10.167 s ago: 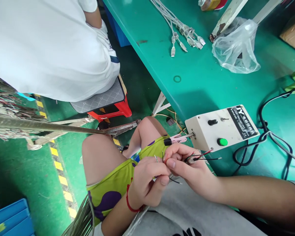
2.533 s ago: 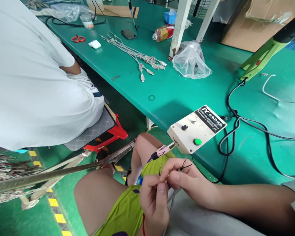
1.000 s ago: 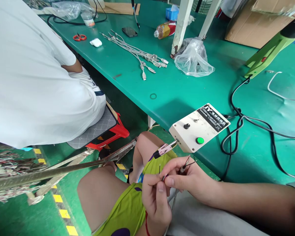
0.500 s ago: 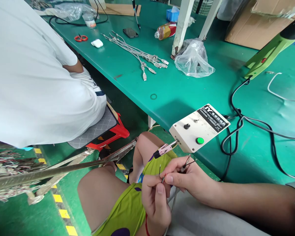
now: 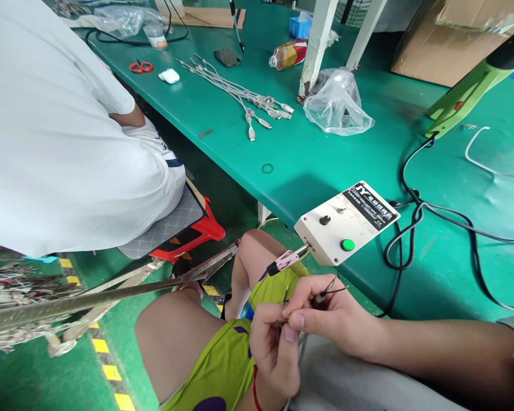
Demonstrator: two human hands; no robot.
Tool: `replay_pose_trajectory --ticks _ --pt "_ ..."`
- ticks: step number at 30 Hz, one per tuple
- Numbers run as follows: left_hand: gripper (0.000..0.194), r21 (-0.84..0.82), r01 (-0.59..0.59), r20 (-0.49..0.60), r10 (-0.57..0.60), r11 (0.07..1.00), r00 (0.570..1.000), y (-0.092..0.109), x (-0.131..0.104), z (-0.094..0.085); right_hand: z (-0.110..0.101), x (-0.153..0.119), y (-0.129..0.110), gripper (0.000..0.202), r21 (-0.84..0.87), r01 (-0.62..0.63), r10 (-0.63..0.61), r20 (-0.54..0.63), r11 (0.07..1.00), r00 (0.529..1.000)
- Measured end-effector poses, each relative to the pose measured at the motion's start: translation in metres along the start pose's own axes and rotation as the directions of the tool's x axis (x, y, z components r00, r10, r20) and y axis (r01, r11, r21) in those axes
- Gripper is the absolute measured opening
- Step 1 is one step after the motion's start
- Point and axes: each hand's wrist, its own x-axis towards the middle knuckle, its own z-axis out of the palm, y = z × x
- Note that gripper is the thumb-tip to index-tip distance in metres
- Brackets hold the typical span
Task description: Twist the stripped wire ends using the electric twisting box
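Note:
Over my lap, my left hand point(image 5: 274, 351) pinches the stripped end of a thin grey cable point(image 5: 302, 349), a dark wire end poking up above its fingers. Fingertips of my right hand point(image 5: 321, 308) close on the same spot, touching the left thumb and forefinger. The exact wires between the fingertips are hidden. Another cable end with fine dark wires point(image 5: 325, 292) sticks out across the right hand's fingers. Just beyond the hands, a white control box point(image 5: 346, 222) with a green button overhangs the table edge, a metal shaft and pink-and-black tip point(image 5: 285, 261) pointing from its side.
Several grey USB cables point(image 5: 235, 88) lie on the green table point(image 5: 223, 137), near red-handled scissors point(image 5: 141, 67), a phone point(image 5: 227, 57) and a bottle point(image 5: 288, 54). Black cords point(image 5: 415, 211) loop at right. A co-worker point(image 5: 68, 142) sits at left; wire bundles point(image 5: 17, 297) hang over a rail below.
Both hands have shifted slightly right, their fingertips closer together. The red wire visible between them before is now mostly covered. Everything on the table stays in place.

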Motion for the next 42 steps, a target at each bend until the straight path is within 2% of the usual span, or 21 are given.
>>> replay_pose_trajectory --ticks 7,15,20,25,31,35,39,42 --pt "0.02 -0.074 0.002 -0.074 -0.008 0.997 0.997 0.004 0.003 0.005 0.005 0.005 -0.007 0.026 -0.007 0.038 -0.038 0.015 0.999 0.999" --pt "0.026 -0.175 0.004 -0.052 -0.013 0.985 0.999 0.006 0.004 0.011 0.009 0.005 -0.013 0.017 -0.02 0.058 -0.058 -0.01 0.998 0.998" --pt "0.035 -0.158 0.023 -0.042 -0.03 0.987 0.999 0.007 0.006 0.01 0.003 0.004 -0.006 0.028 0.026 0.001 -0.001 -0.013 1.0 1.0" --pt "0.037 -0.246 0.048 -0.052 -0.063 0.968 0.997 0.017 0.017 0.017 -0.002 0.005 0.004 0.039 0.118 -0.019 0.016 0.03 0.993 0.999" --pt "0.041 -0.282 0.087 -0.037 -0.101 0.955 0.994 0.021 0.02 0.019 0.0 0.004 0.002 0.039 0.154 -0.017 0.012 0.037 0.988 0.999" --pt "0.044 -0.276 0.086 -0.064 -0.107 0.957 0.992 0.025 0.021 0.02 0.001 0.003 -0.001 0.036 0.198 0.007 -0.023 0.078 0.98 0.997" --pt "0.04 -0.217 0.023 -0.123 -0.051 0.976 0.991 0.031 0.024 0.022 0.003 0.002 -0.003 0.037 0.149 0.062 -0.072 0.063 0.987 0.995" --pt "0.031 -0.176 -0.03 -0.132 0.007 0.984 0.991 0.025 0.018 0.019 0.003 0.0 -0.003 0.032 0.108 0.071 -0.079 0.07 0.992 0.994"
